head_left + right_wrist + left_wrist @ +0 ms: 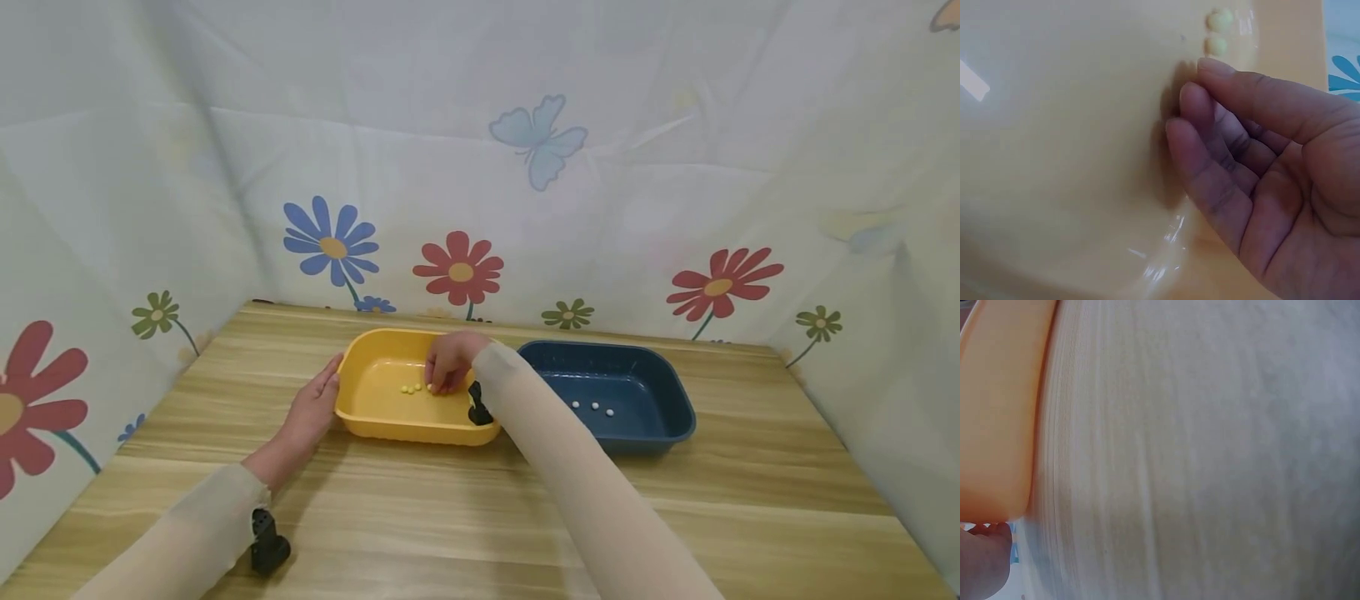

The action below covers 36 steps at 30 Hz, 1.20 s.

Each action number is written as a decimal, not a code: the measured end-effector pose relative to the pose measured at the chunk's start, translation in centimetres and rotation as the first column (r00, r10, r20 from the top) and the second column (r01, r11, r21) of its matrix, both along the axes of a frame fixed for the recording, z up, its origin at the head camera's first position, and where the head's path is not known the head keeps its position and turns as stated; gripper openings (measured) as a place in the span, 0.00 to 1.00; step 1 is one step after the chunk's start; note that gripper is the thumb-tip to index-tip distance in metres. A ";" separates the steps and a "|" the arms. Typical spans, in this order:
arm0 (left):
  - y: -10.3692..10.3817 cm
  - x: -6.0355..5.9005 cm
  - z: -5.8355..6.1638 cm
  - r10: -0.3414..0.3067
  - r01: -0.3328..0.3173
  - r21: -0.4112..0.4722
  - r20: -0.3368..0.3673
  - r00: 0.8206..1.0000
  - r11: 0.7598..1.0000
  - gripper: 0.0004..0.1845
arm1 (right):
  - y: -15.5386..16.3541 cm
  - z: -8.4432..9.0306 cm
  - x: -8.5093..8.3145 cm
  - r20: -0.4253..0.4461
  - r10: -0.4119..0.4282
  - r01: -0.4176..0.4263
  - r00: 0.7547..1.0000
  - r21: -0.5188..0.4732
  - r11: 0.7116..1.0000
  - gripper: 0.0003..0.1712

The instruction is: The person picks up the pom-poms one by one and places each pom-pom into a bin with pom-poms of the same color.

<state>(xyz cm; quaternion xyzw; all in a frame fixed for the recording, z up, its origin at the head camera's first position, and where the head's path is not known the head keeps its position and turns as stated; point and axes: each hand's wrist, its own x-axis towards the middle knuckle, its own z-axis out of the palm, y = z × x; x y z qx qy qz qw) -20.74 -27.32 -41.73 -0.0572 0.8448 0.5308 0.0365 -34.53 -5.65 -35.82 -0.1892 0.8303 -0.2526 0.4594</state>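
Observation:
The yellow tray [412, 433] stands left of the middle of the table with several small yellow balls [411, 390] inside. My right hand [450, 362] reaches into it, fingers bent, thumb and fingertips drawn together low over the floor. One small ball shows right at these fingertips in the head view. In the right wrist view, pale yellow balls [1216, 45] lie just beyond the thumb tip of my right hand [1266, 162]. My left hand [313, 410] rests along the left outer side of the tray, fingers extended; only part of it [985, 559] shows in the left wrist view.
Right beside the yellow tray stands a dark blue tray [660, 439] holding several small white balls [596, 406]. Both stand toward the back of the wooden table [420, 517]. A flower-printed curtain [645, 200] encloses the back and sides.

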 end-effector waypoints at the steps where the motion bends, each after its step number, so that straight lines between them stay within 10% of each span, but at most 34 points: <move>1: 0.0 0.0 0.0 0.000 0.000 0.001 0.000 1.000 1.000 0.30 | 0.0 0.1 0.2 -0.003 -0.001 0.001 1.000 0.002 1.000 0.06; 22: 0.0 -0.2 0.3 -0.001 0.001 0.001 -0.011 1.000 1.000 0.30 | 0.0 -1.5 -1.2 -0.034 0.047 -0.048 0.998 -0.002 0.999 0.03; 27: 0.1 -0.4 0.3 0.002 -0.002 -0.019 -0.010 1.000 1.000 0.30 | 1.4 1.1 -0.9 -0.037 0.051 -0.052 0.998 -0.038 0.998 0.14; 36: 0.0 -0.3 0.3 0.013 -0.013 -0.050 -0.002 1.000 0.999 0.30 | 8.2 7.2 3.4 -0.318 -0.124 0.000 0.940 -0.365 0.931 0.16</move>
